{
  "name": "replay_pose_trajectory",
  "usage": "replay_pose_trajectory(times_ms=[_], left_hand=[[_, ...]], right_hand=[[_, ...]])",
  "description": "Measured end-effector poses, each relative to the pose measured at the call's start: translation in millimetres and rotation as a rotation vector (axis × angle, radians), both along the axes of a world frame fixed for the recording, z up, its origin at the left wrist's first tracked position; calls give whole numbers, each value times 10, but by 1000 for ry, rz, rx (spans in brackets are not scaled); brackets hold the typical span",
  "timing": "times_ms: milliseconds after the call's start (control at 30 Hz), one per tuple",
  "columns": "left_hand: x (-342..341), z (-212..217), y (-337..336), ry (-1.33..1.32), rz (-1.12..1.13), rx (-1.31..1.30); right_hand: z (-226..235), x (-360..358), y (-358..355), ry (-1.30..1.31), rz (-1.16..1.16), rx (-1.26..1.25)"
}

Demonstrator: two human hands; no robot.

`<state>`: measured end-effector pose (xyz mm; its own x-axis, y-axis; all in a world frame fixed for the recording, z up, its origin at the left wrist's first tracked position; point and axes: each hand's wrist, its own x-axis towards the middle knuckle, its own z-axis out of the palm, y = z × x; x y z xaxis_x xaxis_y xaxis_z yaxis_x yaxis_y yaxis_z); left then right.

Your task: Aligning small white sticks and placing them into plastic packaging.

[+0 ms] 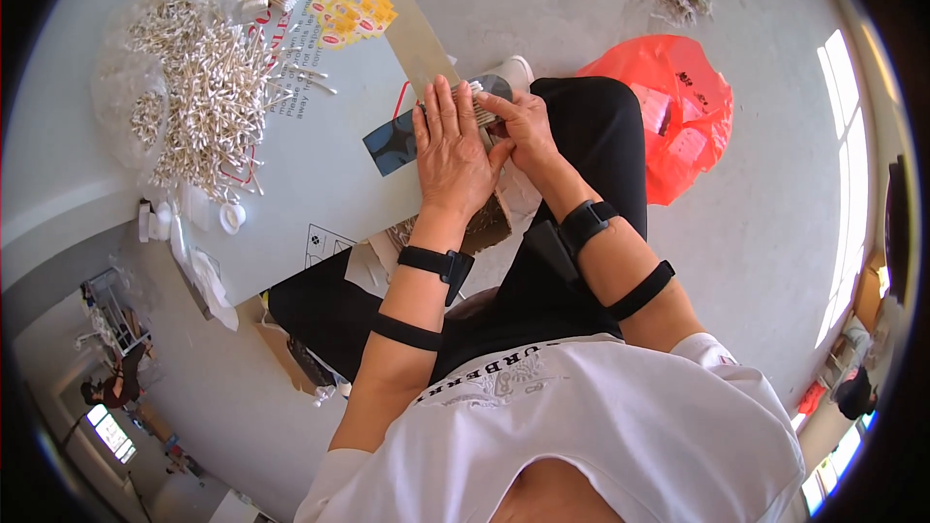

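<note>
Bundling appears in hand: the left hand point(453, 163) lies flat over the dark film point(389, 147), the right hand's point(525, 128) grip clamped on swabs point(481, 114) at the surface's point(320, 174) right edge; next calls for even alignment.

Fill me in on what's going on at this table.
A person is handling a small swab bundle at the table's edge: their right hand appears to grip it, while the left hand lies flat over a dark blue strip. A big heap of loose swabs lies toward the table's left, near yellow labels.
</note>
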<state>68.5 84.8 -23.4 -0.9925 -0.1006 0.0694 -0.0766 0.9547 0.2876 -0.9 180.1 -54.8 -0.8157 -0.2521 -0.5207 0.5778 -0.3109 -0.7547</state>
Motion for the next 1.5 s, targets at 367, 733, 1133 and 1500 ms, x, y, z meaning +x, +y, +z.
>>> replay_pose_trajectory(times_ms=[367,733,1133,1500], left_hand=[[14,6,-86,1,-37,10],[-397,6,-728,351,108,329],[-1255,2,-1979,-128,674,155],[-513,164,-1263,73,568,1073]], right_hand=[[54,-60,-73,39,32,51],[-89,-87,7,3,-7,-94],[-24,-61,-38,-15,34,-122],[-79,-81,-40,-41,5,-117]])
